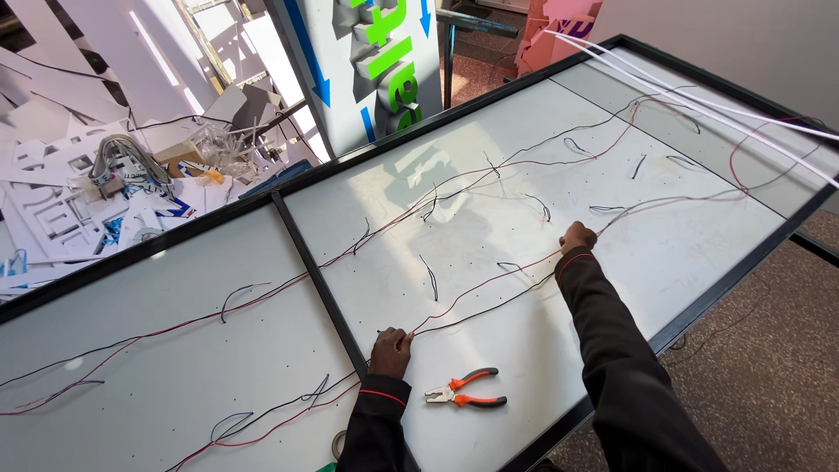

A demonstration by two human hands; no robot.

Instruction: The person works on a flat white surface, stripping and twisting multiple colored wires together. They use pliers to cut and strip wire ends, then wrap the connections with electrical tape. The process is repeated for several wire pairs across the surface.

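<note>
Here both hands, left hand (391, 348) and right hand (577, 237), pinch the red-and-black wire (485, 293), stretched toward two o'clock across the counter (218, 367).

a large white panel table with a black metal frame (301, 253) fills the middle, under bright daylight falling from eleven o'clock. a heap of white cut foam-board scraps (61, 201) lies at nine o'clock, and an upright sign board with blue arrows and green lettering (376, 61) stands at twelve. brown speckled carpet floor (769, 376) spreads at four o'clock below a plain grey wall (752, 44) at two.
</note>
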